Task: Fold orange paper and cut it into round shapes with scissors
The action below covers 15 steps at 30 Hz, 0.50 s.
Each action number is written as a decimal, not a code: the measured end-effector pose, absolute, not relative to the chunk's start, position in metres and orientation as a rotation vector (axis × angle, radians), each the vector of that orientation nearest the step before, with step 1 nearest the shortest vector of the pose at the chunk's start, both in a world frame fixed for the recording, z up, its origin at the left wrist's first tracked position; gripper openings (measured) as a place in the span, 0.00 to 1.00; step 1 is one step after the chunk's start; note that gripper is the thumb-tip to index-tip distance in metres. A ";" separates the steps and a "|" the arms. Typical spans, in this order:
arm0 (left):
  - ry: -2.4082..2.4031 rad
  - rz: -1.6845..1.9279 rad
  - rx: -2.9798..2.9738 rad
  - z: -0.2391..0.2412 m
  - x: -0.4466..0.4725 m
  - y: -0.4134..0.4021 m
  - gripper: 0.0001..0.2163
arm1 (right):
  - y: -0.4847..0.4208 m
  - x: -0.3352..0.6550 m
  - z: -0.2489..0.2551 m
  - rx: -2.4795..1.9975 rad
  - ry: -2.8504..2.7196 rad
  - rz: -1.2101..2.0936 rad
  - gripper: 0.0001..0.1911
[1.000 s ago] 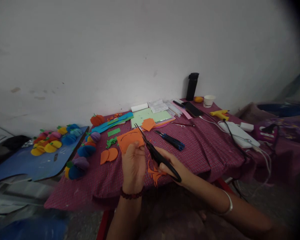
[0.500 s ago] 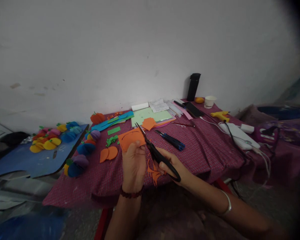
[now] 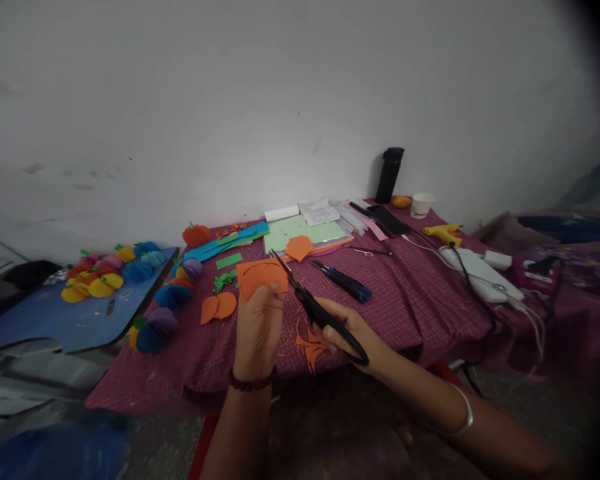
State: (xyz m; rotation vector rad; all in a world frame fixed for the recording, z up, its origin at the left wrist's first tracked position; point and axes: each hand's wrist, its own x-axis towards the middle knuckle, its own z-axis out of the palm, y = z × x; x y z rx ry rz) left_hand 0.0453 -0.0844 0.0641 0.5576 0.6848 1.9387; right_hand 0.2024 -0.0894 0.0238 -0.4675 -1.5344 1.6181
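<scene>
My left hand pinches an orange paper piece that has a dark curved line drawn on it. In my right hand is a pair of black-handled scissors, its blades pointing up and left beside the paper's right edge. Orange offcuts lie on the cloth below the scissors. Rounded orange cutouts rest left of my left hand, near green scraps and a green strip. More orange paper sits behind the blades. A second tool with blue-black handles lies to the right.
Colourful paper pumpkins stand on a blue board at left. Pale green sheets lie at the back. A black bottle, paper cup, phone, yellow glue gun and corded white power strip occupy the right.
My left hand has shifted slightly left with the orange paper. My right hand and the scissors have moved slightly right and down.
</scene>
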 end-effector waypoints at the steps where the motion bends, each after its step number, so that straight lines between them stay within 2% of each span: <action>1: 0.678 1.941 0.557 0.064 0.045 -0.084 0.07 | -0.090 0.203 0.023 -0.460 -1.533 1.618 0.36; 15: 0.685 1.881 0.654 0.074 0.038 -0.083 0.09 | -0.091 0.213 0.024 -0.487 -1.559 1.651 0.35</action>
